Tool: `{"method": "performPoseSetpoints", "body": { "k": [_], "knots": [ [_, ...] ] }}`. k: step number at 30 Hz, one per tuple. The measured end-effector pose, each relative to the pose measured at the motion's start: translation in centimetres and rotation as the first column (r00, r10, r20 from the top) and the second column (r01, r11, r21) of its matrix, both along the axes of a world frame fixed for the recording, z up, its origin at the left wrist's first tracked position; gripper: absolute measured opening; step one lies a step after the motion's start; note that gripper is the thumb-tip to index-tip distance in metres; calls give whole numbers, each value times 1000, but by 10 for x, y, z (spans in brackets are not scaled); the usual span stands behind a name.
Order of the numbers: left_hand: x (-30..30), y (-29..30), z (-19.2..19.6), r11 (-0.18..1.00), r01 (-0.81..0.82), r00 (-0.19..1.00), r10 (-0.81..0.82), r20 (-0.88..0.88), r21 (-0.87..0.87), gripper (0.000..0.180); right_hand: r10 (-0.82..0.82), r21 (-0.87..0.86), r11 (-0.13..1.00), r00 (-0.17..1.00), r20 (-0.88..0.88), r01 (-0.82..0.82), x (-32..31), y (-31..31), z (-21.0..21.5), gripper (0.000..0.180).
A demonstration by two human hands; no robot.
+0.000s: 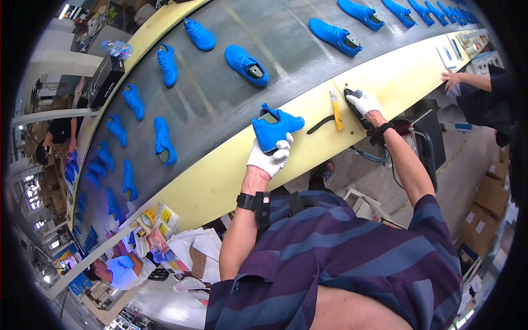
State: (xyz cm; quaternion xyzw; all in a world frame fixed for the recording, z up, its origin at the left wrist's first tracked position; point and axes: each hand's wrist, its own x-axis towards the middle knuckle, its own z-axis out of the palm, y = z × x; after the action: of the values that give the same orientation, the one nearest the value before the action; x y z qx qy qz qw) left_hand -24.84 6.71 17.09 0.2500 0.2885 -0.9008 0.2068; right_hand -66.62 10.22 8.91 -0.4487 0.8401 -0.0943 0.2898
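My left hand (268,159), in a white glove, is closed around a blue sneaker (270,132) from below. The shoe is raised over the belt's near edge, with its toe to the right and its opening facing up. My right hand (365,103), also gloved in white, is closed on a dark, long object (356,114) at the table's near edge; its kind cannot be made out. Between the hands lie a yellow-handled utility knife (336,113) and a thin black curved piece (320,125) touching or close beside it.
A grey conveyor belt (203,118) carries several blue sneakers, bordered by a pale yellow ledge (206,192). Bags and papers (190,247) lie at lower left. Another person's hand (452,80) rests by the ledge at right. A dark chair (429,137) stands below the ledge.
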Motion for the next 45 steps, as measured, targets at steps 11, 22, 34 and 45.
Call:
{"method": "performPoseSetpoints", "body": {
  "k": [11,22,34,45],
  "knots": [
    [-4,14,2,993,58,995,-50,82,-105,62,-44,-148,989,985,-169,18,10,20,-1,60],
    [-31,30,18,899,329,921,-237,310,-289,59,131,-200,971,991,-13,-131,38,53,33,39],
    [13,96,-71,931,343,856,-255,450,-123,66,-76,-237,969,997,-6,72,19,63,29,50],
    [50,79,-46,546,829,189,-72,979,-120,86,-69,-126,990,993,-98,57,-7,30,11,54]
  ]
}}
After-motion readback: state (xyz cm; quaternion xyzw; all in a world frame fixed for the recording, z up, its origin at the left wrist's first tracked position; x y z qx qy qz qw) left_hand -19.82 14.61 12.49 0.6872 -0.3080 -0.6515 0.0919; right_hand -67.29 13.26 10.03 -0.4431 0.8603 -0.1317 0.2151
